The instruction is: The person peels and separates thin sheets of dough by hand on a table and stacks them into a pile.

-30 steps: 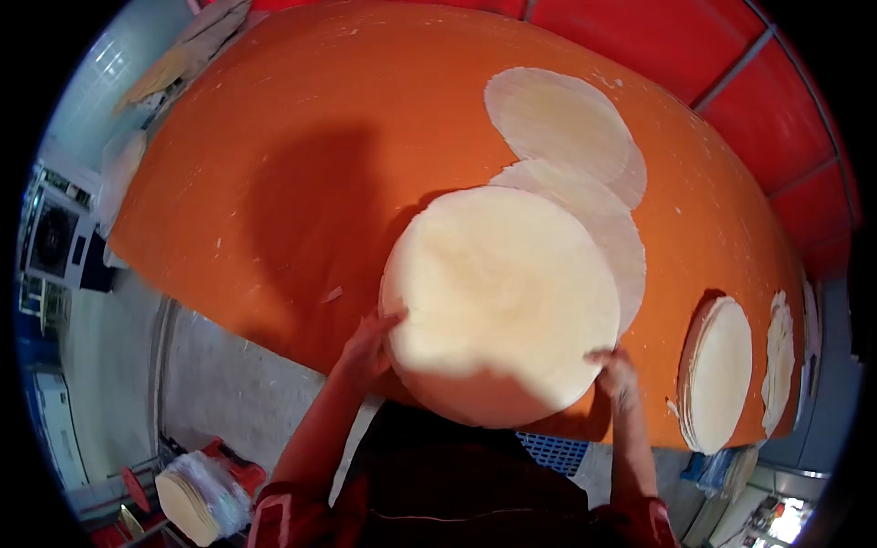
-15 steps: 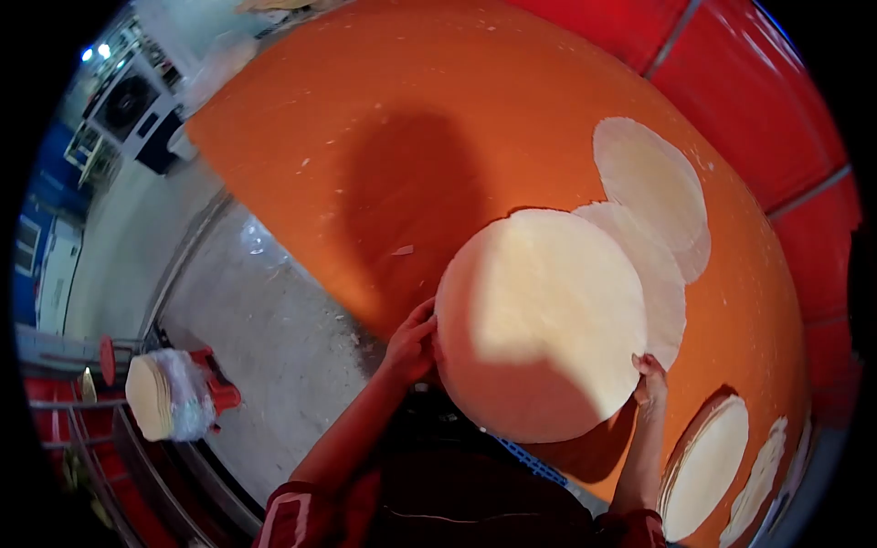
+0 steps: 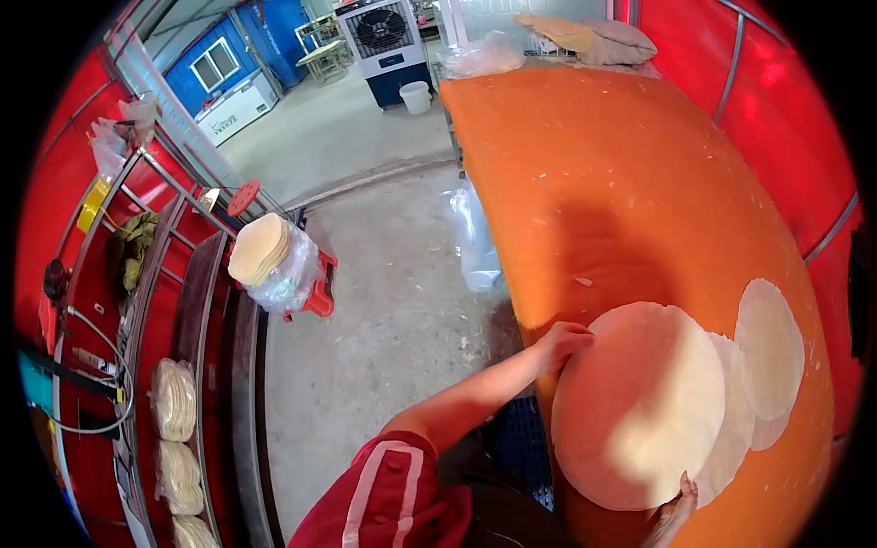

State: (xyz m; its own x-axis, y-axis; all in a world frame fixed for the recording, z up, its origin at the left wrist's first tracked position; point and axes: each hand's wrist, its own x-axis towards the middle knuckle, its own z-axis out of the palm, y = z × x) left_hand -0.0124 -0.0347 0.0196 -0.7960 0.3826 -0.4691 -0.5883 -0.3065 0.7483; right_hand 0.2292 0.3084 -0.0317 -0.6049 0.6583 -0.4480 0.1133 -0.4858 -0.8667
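Note:
A large round flat sheet, pale and thin-edged, lies at the near side of the orange table. My left hand is closed at its upper left edge, fingers bent onto the rim. At the lower right edge, my right hand grips the rim, its fingertips showing over the top. Other thin round sheets lie overlapping to the right, one partly under the large sheet. A shadow falls across the sheet's left part.
The orange table stretches away. On the floor side, a red stool bears plastic-wrapped round sheets. Racks with bagged stacks stand at the left. A white bucket and an air cooler stand farther back.
The view has swung left, bringing the racks and the far room into sight. Both hands remain at the large sheet's edge. The stacks at the table's right end have left the view.

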